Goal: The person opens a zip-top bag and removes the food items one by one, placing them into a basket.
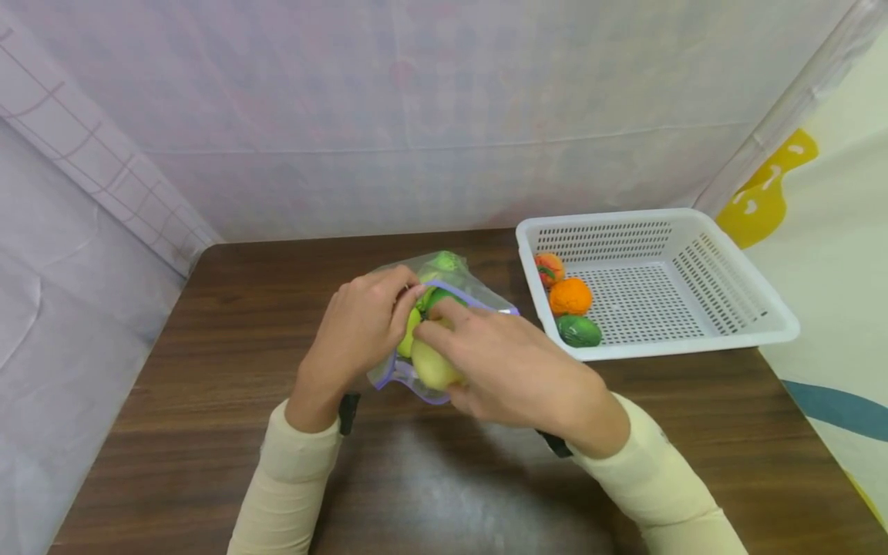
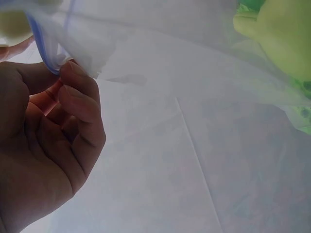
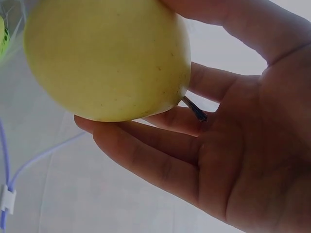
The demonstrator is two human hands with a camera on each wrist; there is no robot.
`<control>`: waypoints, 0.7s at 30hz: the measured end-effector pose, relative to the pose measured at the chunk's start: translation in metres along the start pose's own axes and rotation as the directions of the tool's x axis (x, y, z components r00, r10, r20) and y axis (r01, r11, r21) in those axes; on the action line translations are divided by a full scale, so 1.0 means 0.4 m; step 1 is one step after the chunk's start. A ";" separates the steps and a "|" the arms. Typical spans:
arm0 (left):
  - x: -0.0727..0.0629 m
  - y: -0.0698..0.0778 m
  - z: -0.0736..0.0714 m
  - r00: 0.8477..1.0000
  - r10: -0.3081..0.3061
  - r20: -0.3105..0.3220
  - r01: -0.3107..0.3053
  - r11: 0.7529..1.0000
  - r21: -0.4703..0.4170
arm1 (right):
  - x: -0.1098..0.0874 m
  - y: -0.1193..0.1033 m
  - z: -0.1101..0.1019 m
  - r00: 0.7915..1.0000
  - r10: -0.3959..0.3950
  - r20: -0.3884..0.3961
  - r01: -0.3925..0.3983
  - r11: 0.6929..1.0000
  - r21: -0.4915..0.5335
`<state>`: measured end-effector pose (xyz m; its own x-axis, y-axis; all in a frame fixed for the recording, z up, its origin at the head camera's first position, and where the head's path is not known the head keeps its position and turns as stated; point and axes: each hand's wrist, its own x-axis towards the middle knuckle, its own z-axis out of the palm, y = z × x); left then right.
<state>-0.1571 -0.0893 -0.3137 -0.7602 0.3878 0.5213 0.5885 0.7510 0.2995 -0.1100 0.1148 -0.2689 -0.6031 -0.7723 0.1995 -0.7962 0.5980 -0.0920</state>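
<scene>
My left hand pinches the purple rim of a clear zip bag between thumb and fingertips; the left wrist view shows that rim close up. In my right hand is a pale yellow pear, held at the bag's open mouth. The right wrist view shows the pear between thumb and fingers, its dark stem toward the palm. Inside the bag are a yellow-green fruit and some green pieces, blurred by the plastic. A white slider sits on the purple zip.
Right of the bag stands a white perforated basket. Along its left side lie a peach-like fruit, an orange and a dark green fruit. The brown wooden table meets a pale cloth backdrop at the back.
</scene>
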 end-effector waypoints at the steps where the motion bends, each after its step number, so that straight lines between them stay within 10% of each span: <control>1: 0.000 -0.001 0.001 1.000 0.000 0.002 0.000 1.000 -0.002 | -0.001 0.002 -0.002 1.000 -0.009 -0.015 0.009 1.000 0.003; 21: 0.003 -0.003 0.004 1.000 0.010 0.001 -0.010 1.000 0.006 | -0.023 0.065 -0.077 0.990 0.051 -0.130 -0.044 0.997 0.057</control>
<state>-0.1590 -0.0888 -0.3148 -0.7547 0.3960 0.5231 0.5943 0.7503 0.2896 -0.1237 0.1440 -0.2432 -0.6315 -0.7064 0.3197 -0.7705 0.6182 -0.1558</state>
